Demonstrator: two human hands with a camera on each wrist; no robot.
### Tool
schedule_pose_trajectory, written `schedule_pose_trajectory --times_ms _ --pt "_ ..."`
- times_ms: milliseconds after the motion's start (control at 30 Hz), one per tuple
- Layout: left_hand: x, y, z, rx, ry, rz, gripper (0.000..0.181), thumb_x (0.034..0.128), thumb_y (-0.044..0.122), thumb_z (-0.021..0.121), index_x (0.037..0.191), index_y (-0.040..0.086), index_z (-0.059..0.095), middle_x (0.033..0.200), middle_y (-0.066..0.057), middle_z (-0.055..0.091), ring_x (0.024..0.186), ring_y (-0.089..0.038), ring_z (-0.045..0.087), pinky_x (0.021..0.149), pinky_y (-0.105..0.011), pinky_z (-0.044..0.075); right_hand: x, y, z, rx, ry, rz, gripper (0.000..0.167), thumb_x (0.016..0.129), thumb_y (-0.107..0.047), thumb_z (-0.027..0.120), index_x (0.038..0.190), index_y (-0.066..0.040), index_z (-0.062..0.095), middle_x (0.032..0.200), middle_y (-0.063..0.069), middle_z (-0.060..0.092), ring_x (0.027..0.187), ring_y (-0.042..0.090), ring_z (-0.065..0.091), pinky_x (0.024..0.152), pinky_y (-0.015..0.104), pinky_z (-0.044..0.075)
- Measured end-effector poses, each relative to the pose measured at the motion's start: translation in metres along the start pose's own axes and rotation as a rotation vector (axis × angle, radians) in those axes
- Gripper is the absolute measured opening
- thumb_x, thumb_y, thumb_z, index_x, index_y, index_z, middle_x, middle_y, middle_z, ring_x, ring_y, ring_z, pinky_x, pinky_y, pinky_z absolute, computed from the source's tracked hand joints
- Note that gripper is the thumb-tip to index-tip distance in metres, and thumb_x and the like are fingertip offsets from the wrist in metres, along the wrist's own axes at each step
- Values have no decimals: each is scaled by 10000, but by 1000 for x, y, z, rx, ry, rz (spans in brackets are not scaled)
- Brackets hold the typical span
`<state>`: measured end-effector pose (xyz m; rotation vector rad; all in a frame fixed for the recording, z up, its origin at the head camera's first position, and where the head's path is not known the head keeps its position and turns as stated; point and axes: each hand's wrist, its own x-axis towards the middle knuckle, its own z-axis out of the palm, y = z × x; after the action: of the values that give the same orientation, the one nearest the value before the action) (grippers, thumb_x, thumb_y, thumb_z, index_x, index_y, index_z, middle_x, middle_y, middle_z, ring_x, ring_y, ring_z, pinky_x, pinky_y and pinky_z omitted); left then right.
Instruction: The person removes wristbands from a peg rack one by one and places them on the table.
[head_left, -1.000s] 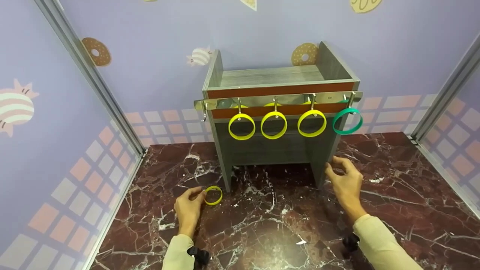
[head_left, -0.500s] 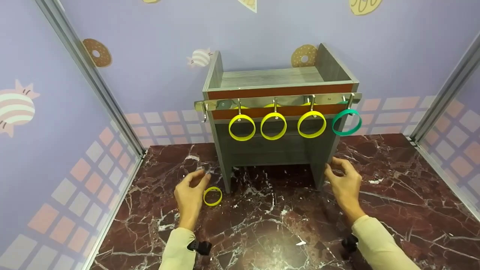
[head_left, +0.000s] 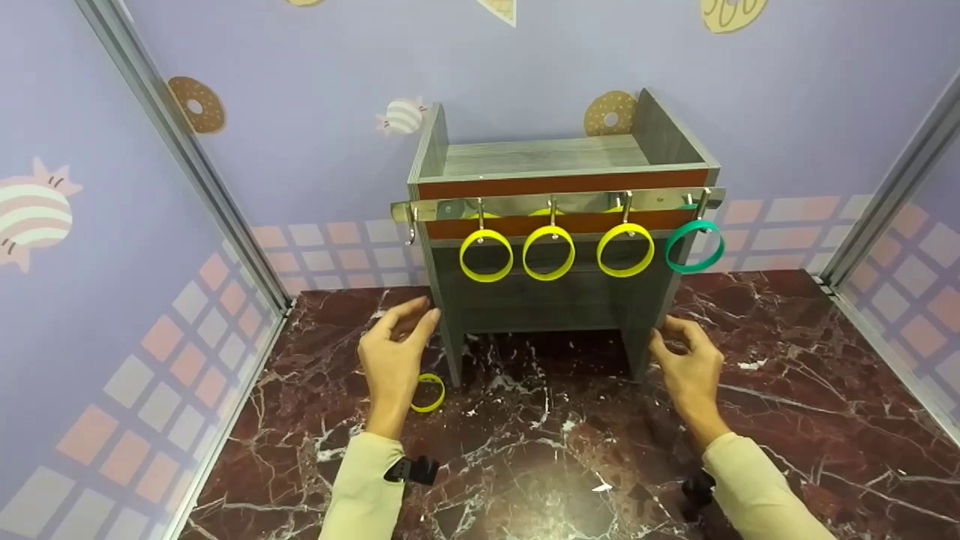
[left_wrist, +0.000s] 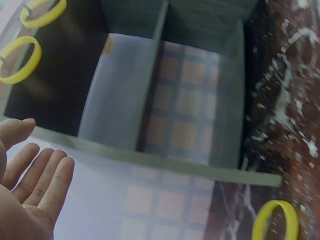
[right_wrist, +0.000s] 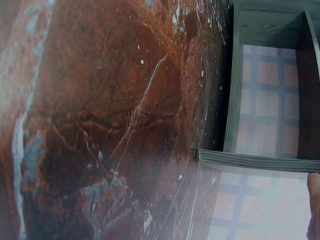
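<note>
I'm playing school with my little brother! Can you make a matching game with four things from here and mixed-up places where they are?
Things
1. Green ring
2. Lowest yellow ring
3. Metal bar
4. Right hand

Places
A. On the tabletop
B. By the lower right side of the shelf
C. Hanging from the right-end hook
D. Across the front of the shelf

Right pairs: 1-C, 2-A, 3-D, 4-B

The marbled surface [head_left: 525, 465] carries 1 grey shelf unit [head_left: 544, 304], 1 yellow ring [head_left: 442, 396], perhaps white scraps [head_left: 602, 487].
</note>
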<state>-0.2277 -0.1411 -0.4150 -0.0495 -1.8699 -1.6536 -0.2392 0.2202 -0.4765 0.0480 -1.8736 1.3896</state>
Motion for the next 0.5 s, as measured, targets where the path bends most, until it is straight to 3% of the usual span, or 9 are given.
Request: schedule_pose_trajectory --times_ms 233,500 --pt "8 19 15 -109 -36 10 223 909 78 859 1109 -6 807 1070 -121 797 928 -208 777 822 -276 633 -1 2 0 11 -2 -7 186 855 222 736 1035 186 711 965 295 734 846 15 680 743 121 579" --pt "17 34 29 -189 -65 43 237 908 36 846 1128 -38 793 1108 -148 788 974 -239 775 878 -311 628 0 3 1 1 4 -26 182 852 213 749 1026 180 711 954 281 735 838 -3 672 743 165 597"
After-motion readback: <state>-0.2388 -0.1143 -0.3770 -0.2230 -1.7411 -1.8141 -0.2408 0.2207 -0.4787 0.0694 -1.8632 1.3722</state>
